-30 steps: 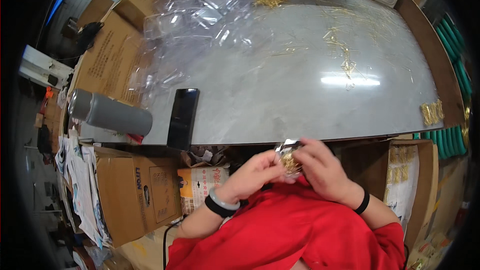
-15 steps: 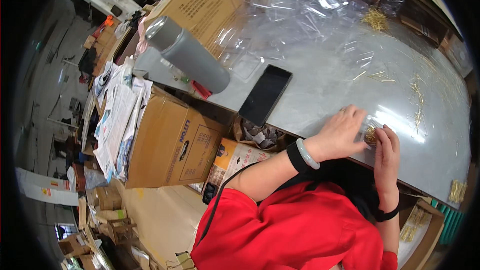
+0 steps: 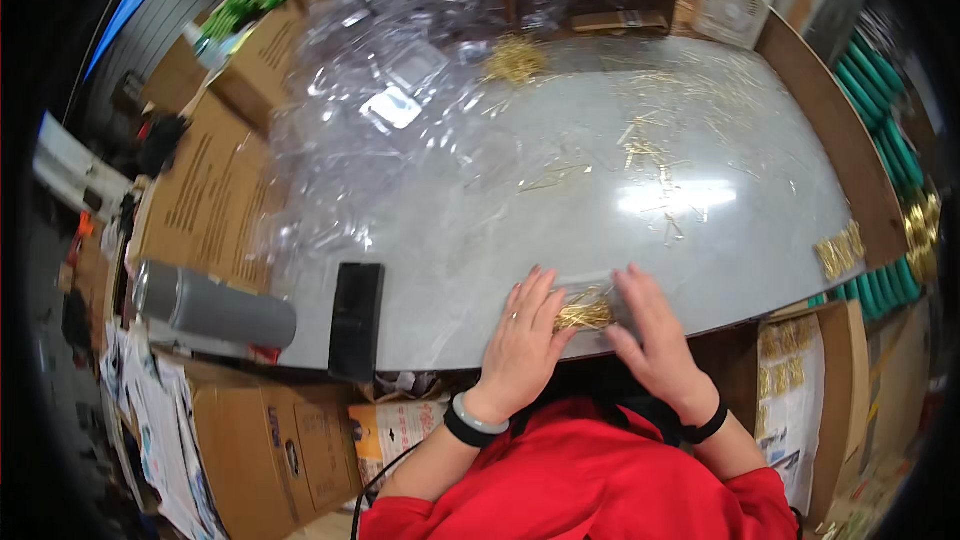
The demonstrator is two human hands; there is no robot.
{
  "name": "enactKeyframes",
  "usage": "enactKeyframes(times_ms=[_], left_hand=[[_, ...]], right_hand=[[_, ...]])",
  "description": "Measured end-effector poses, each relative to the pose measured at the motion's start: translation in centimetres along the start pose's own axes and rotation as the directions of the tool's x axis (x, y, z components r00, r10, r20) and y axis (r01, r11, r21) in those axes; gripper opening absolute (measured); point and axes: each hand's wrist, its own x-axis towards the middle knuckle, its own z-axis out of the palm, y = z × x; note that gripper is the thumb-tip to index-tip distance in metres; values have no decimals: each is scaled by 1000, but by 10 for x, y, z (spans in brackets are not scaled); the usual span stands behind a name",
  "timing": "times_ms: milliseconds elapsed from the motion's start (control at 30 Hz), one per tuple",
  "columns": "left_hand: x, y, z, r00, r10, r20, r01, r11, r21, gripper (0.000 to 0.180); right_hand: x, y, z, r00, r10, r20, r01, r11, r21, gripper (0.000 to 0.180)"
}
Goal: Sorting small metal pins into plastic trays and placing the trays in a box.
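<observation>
Left hand (image 3: 522,340): fingers stretched out and side by side, thumb angled toward the gold pins (image 3: 583,310); not closed round anything. Ring on 1 finger.
Right hand (image 3: 652,335): open, thumb spread from the extended fingers, on the opposite side of the same pins; slightly blurred. Contact on this side: cannot tell.
Gold pins: 1 thin, shiny bundle, lying at the near edge of the gray table (image 3: 470,250), between the 2 hands. Clear plastic seems to surround it; outline too faint to fix.
Wrists: pale bangle (image 3: 480,414) plus black band at left; 1 black band (image 3: 708,422) at right.
Phone (image 3: 356,320): black, flat, near table edge, left of the hands.
Bottle (image 3: 215,305): gray, lying on its side in this view, left of the phone.
Plastic heap (image 3: 370,130): clear pieces, far left of table.
Pin pile (image 3: 515,60): gold, beside the heap.
Loose pins (image 3: 650,155): scattered across the far right half.
Small bundles (image 3: 840,250): gold, at the right table edge.
Open carton (image 3: 850,370): below that edge, more gold bundles inside on white sheet.
</observation>
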Motion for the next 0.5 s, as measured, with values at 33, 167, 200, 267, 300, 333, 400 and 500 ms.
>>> enactKeyframes(times_ms=[33, 167, 200, 267, 300, 333, 400, 500], left_hand=[[2, 3, -1, 1000, 5, 10, -5, 1000, -17, 48], [3, 2, 3, 998, 53, 20, -52, 998, -17, 51], [2, 1, 4, 998, 59, 17, -59, 998, -4, 53], [2, 0, 5, 998, 64, 18, -64, 998, 9, 54], [2, -1, 5, 997, 79, 11, -79, 996, 29, 56], [2, -2, 6, 996, 94, 4, -94, 994, 49, 57], [2, -2, 6, 996, 85, 3, -85, 995, 47, 58], [2, 0, 5, 997, 73, -10, -72, 997, 34, 62]], right_hand=[[-4, -1, -1, 998, -41, 44, 42, 998, -43, 64], [-7, -7, 4, 992, -103, 68, 111, 986, -126, 63], [-5, -6, 5, 992, -116, 46, 122, 980, -155, 62], [4, -5, 7, 993, -108, -45, 101, 985, -138, 53], [7, -5, 7, 993, -91, -76, 83, 992, -97, 47], [11, -4, 6, 992, -73, -107, 67, 996, -55, 41], [22, -5, 3, 986, -81, -148, 78, 997, -26, 32], [24, -2, 0, 987, -106, -119, 105, 994, -20, 32]])
